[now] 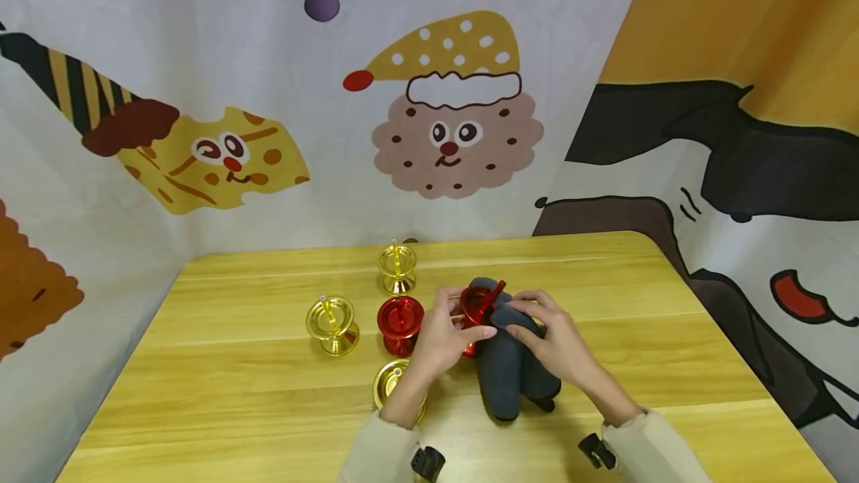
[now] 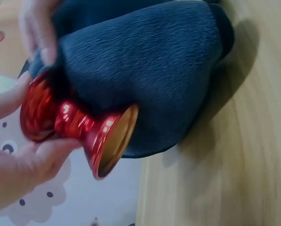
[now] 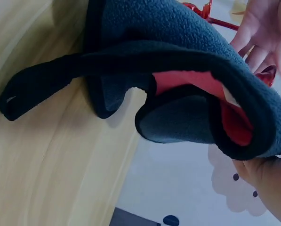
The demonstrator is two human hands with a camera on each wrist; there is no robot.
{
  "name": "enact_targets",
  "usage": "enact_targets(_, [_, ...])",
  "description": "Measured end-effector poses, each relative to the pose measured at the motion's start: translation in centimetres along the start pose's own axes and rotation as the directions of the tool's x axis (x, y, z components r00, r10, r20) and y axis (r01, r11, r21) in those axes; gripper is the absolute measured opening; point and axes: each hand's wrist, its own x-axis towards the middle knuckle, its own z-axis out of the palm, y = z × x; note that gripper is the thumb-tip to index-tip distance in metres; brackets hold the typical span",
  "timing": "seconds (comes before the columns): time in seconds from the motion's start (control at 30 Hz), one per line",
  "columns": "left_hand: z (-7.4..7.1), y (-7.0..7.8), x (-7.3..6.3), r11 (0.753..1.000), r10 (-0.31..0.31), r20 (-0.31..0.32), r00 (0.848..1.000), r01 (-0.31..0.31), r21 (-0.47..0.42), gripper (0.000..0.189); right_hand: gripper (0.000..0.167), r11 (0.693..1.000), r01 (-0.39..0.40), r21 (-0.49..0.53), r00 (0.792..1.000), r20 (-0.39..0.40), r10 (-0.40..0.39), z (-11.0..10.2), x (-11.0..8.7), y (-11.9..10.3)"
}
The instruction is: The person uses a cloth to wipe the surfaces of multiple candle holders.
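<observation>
Head view: left hand point(image 1: 439, 338) grips red goblet point(image 1: 478, 308); right hand point(image 1: 550, 338) presses dark cloth point(image 1: 506, 375).

We count five shiny goblet-shaped cups: three gold, at ten point(image 1: 332, 326), twelve point(image 1: 397, 268) and seven o'clock point(image 1: 391, 384) of the table's middle, and two red point(image 1: 400, 324) point(image 1: 478, 307). We see one dark cloth point(image 1: 508, 371) and two hands point(image 1: 443, 338) point(image 1: 552, 335).
</observation>
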Motion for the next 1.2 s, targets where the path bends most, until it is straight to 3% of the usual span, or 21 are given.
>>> enact_targets(0.17, [-0.3, 0.2, -0.1, 0.998, -0.018, 0.059, 0.998, 0.022, -0.067, 0.056, 0.031, 1.000, 0.009, 0.021, 1.000, -0.013, -0.009, -0.4, 0.0, 0.5])
enact_targets(0.37, [0.2, -0.2, -0.1, 1.000, 0.008, 0.099, 0.995, -0.010, 0.016, 0.069, 0.030, 0.999, 0.029, -0.029, 0.999, -0.027, -0.030, -0.2, -0.1, 0.5])
enact_targets(0.57, [0.7, -0.7, -0.2, 0.996, 0.056, 0.075, 0.996, -0.061, 0.071, 0.068, 0.032, 0.987, 0.083, -0.139, 0.994, -0.063, -0.093, 0.2, -0.4, 0.3])
enact_targets(0.7, [0.6, -0.9, -0.1, 0.997, 0.064, 0.085, 0.994, -0.068, 0.040, 0.067, 0.032, 0.994, 0.088, -0.062, 0.994, -0.054, -0.091, -0.1, -0.4, 0.8])
enact_targets(0.83, [0.3, -0.8, -0.1, 0.999, 0.028, 0.113, 0.993, -0.026, -0.026, 0.068, 0.031, 0.998, 0.053, 0.029, 0.997, -0.055, -0.051, -0.9, -0.2, 1.3])
enact_targets(0.93, [-0.3, -0.4, -0.1, 0.998, -0.016, 0.087, 0.996, 0.021, -0.059, 0.068, 0.031, 0.999, 0.030, 0.045, 0.995, -0.092, -0.026, -1.7, 0.0, 1.4])
enact_targets(1.07, [-1.1, 0.2, 0.1, 0.998, -0.029, -0.009, 1.000, 0.028, -0.062, 0.066, 0.033, 0.997, 0.024, 0.072, 0.991, -0.133, -0.015, -2.4, 0.0, 1.4])
enact_targets(1.2, [-1.3, 0.7, 0.5, 0.998, -0.022, -0.054, 0.998, 0.018, -0.064, 0.065, 0.034, 0.992, 0.062, 0.108, 0.994, -0.091, -0.053, -2.2, -0.4, 1.4])
